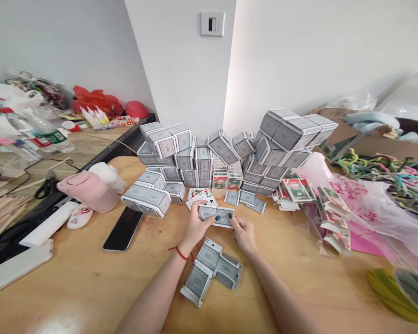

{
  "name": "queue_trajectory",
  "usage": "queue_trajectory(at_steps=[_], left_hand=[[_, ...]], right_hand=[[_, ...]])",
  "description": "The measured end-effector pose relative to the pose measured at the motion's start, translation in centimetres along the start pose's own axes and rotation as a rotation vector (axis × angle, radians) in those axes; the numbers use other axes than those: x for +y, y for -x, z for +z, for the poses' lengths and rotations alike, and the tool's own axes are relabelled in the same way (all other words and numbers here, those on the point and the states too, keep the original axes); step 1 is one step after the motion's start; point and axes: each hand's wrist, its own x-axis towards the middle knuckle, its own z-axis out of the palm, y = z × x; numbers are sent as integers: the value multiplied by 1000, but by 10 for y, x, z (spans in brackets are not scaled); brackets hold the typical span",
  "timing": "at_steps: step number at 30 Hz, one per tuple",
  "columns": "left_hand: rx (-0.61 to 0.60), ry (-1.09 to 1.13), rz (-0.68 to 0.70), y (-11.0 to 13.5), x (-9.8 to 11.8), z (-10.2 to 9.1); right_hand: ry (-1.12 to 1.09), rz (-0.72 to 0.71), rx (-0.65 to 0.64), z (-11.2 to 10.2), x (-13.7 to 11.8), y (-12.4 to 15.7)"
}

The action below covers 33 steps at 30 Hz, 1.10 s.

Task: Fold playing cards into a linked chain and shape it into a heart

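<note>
My left hand (196, 226) and my right hand (243, 230) together hold a stack of grey-backed playing cards (216, 215) just above the wooden table (90, 283), fingers curled round its two ends. Face-up cards (201, 195) lie just behind the stack. Between my forearms lie a few grey card packs and loose cards (212, 269). A large heap of grey card boxes (230, 153) is piled against the wall behind.
A black phone (123, 228) and a pink cloth (88, 189) lie at left, a white phone (19, 266) nearer. Opened card boxes (329, 215) and a pink plastic bag (369, 204) sit at right. Bottles and clutter fill the left table.
</note>
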Motion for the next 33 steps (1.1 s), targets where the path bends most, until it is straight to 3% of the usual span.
queue_trajectory(at_steps=[5, 9, 15, 20, 26, 30, 33], left_hand=[[105, 39, 6, -4, -3, -5], [78, 47, 16, -4, 0, -7], [80, 45, 14, -4, 0, -5], [42, 83, -34, -6, -3, -6], [11, 133, -60, -6, -5, -7], [5, 160, -65, -7, -9, -7], [69, 59, 38, -9, -10, -8]], right_hand=[[-16, -11, 101, -7, 0, -3], [246, -150, 184, -17, 8, -20], [612, -257, 84, -19, 13, -47], [743, -184, 71, -16, 10, -59], [659, -173, 117, -19, 13, -53], [422, -231, 121, -24, 12, -42], [207, -173, 89, -23, 10, -31]])
